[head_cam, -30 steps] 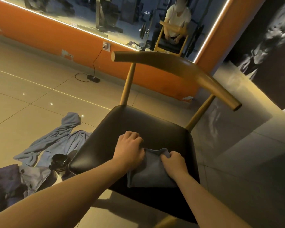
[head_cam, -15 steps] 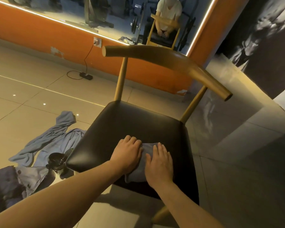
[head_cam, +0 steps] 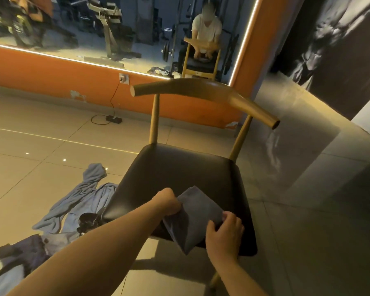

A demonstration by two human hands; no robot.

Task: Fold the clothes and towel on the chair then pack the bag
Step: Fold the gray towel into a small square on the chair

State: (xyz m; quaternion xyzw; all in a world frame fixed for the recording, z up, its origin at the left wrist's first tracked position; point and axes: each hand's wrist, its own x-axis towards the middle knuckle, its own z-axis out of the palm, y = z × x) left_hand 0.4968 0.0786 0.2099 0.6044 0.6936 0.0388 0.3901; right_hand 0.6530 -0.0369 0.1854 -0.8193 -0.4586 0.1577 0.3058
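A small folded grey-blue cloth (head_cam: 194, 218) is lifted and tilted over the front edge of the black chair seat (head_cam: 179, 169). My left hand (head_cam: 168, 202) grips its left edge with curled fingers. My right hand (head_cam: 224, 230) holds its right corner between thumb and fingers. A light blue garment (head_cam: 81, 195) lies spread on the floor to the left of the chair. A dark bag or more clothing (head_cam: 19, 253) sits at the lower left, partly behind my left arm.
The chair has a curved wooden backrest (head_cam: 201, 92). A dark round object (head_cam: 88, 221) lies by the chair's front left corner. A power strip and cable (head_cam: 113, 119) lie near the orange wall. A mirror (head_cam: 115, 28) above it reflects gym gear and a seated person.
Both hands were pressing the folded cloth flat on the seat. They now grip its sides and have lifted it off the seat, tilted toward me.
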